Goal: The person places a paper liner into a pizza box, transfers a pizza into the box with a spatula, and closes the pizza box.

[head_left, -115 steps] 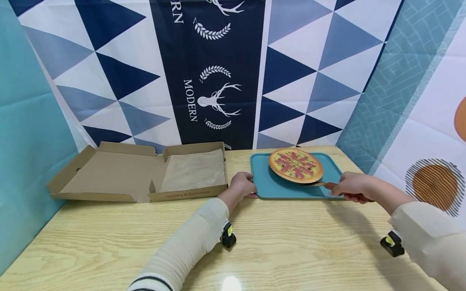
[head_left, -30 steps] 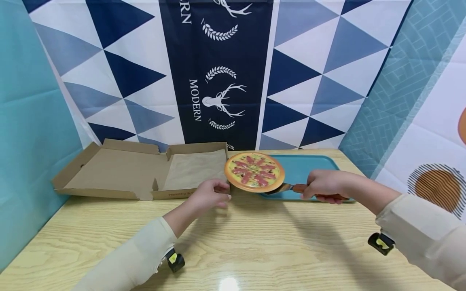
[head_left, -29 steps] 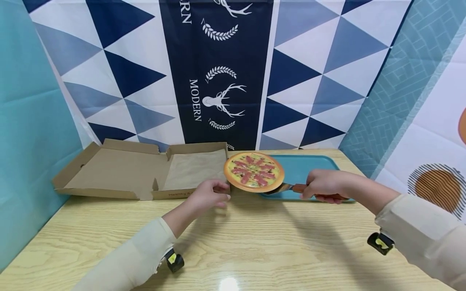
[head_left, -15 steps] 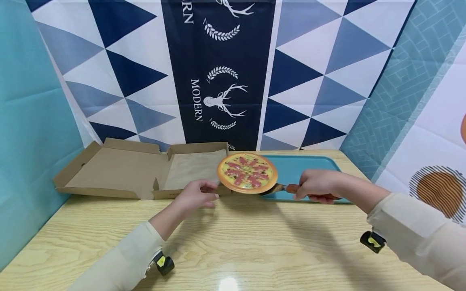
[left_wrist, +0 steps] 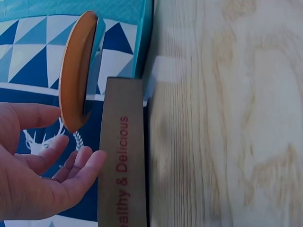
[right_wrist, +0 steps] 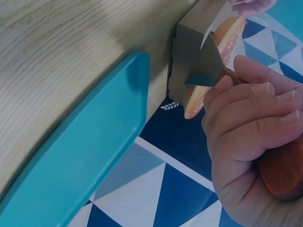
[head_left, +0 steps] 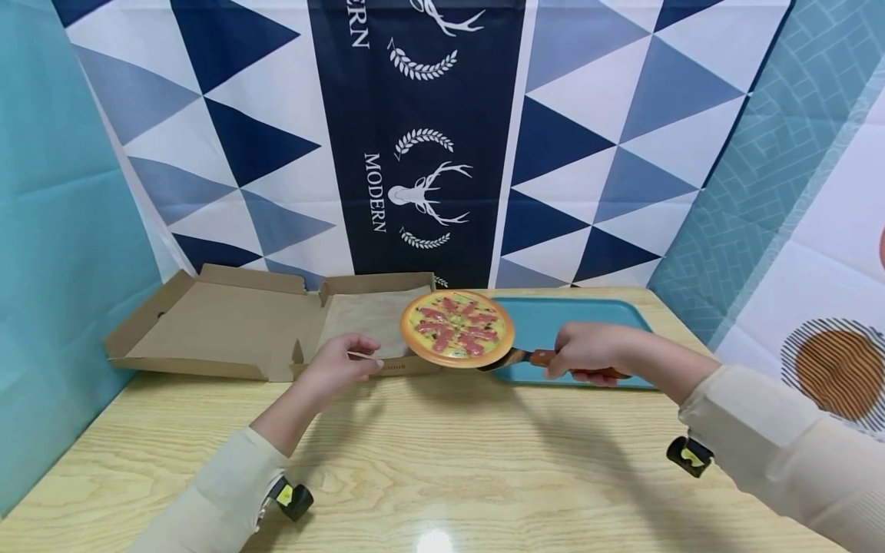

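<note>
My right hand [head_left: 591,353] grips the wooden handle [right_wrist: 284,170] of a pizza server, whose flat metal blade [right_wrist: 208,61] lies under a pizza [head_left: 458,329]. The pizza, topped with pink strips on yellow, is held up in the air between the teal tray [head_left: 574,307] and the cardboard pizza box [head_left: 373,284]. In the head view it overlaps the box's right front corner. My left hand [head_left: 342,365] is by the box's front wall, fingers loosely bent and holding nothing. From the left wrist view, the pizza's orange crust [left_wrist: 75,71] shows just beyond those fingertips.
The box's lid [head_left: 228,322] lies folded open to the left, and brown paper [head_left: 369,311] lines its base. A wooden table [head_left: 442,453] carries everything. Patterned cloth [head_left: 422,153] hangs close behind, with side walls at left and right.
The pizza on the server was lifted off the tray and carried left to the box's corner. My left hand left the tray's edge and shifted left along the box front.
</note>
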`<state>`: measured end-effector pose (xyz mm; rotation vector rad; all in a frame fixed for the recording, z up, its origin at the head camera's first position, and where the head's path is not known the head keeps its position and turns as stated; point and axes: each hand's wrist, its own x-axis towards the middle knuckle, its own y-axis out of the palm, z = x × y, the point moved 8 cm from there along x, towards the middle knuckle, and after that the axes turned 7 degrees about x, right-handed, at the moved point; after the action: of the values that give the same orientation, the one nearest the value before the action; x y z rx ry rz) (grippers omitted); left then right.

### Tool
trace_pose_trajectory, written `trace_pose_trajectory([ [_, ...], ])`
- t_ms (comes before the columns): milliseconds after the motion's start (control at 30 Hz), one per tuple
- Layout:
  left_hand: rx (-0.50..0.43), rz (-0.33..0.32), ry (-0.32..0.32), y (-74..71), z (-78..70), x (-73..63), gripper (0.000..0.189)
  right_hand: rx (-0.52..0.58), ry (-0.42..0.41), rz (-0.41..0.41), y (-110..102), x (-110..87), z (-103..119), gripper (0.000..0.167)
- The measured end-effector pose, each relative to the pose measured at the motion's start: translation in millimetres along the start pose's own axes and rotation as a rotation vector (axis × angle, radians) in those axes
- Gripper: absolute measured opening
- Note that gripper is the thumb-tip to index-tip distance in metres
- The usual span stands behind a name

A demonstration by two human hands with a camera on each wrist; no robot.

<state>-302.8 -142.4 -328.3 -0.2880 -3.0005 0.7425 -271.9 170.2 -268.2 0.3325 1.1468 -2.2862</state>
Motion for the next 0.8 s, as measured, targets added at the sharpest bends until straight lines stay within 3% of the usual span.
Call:
trace_pose_trajectory([
  [167,0.046,-0.034,0.011,-9.9,5.0,0.2,0.038,-0.001,0.003,0.007,1,3.0,1,0.031],
  [467,0.075,-0.089,-0.04,-33.9,16.3,3.0,0.039,-0.003,0.031,0.0,1,11.5,3,0.024],
  [800,0.179,-0.161,-0.086,-65.3,28.0,2.5,0.039,-0.015,0.028,0.001,3,16.6,11,0.027],
])
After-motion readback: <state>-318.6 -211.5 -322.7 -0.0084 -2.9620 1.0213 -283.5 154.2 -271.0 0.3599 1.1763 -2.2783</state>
